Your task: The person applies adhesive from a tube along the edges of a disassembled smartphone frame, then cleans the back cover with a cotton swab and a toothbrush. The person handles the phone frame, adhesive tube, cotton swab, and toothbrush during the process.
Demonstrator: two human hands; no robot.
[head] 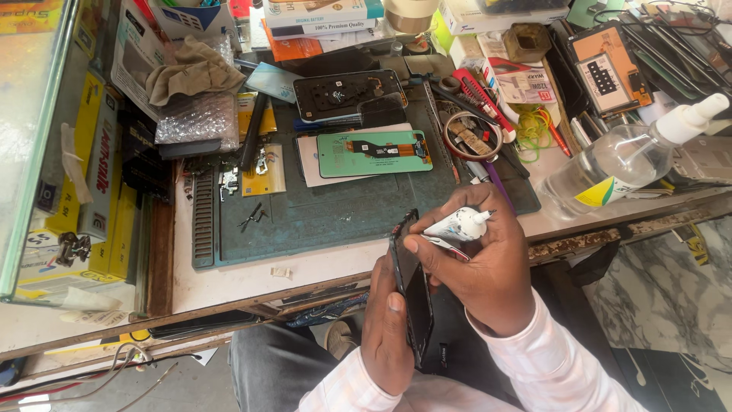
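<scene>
From the head camera, the left hand (387,336) grips a dark phone frame (412,294) on edge over the lap, at the near edge of the workbench (252,271), fingers wrapped round its lower half and the thumb pressed on its side. The right hand (488,267) closes its fingers round a small white glue tube (457,225), with the nozzle meeting the frame's upper edge. The step in hand looks like running adhesive along the rim. The next move seems to call for a steady, light squeeze while the nozzle follows the edge, the left hand turning the frame to suit. Farther off on the green mat (335,214) lies a teal screen panel (374,152), beyond it a black phone back (347,93). A clear spray bottle (625,156) lies to the right.
</scene>
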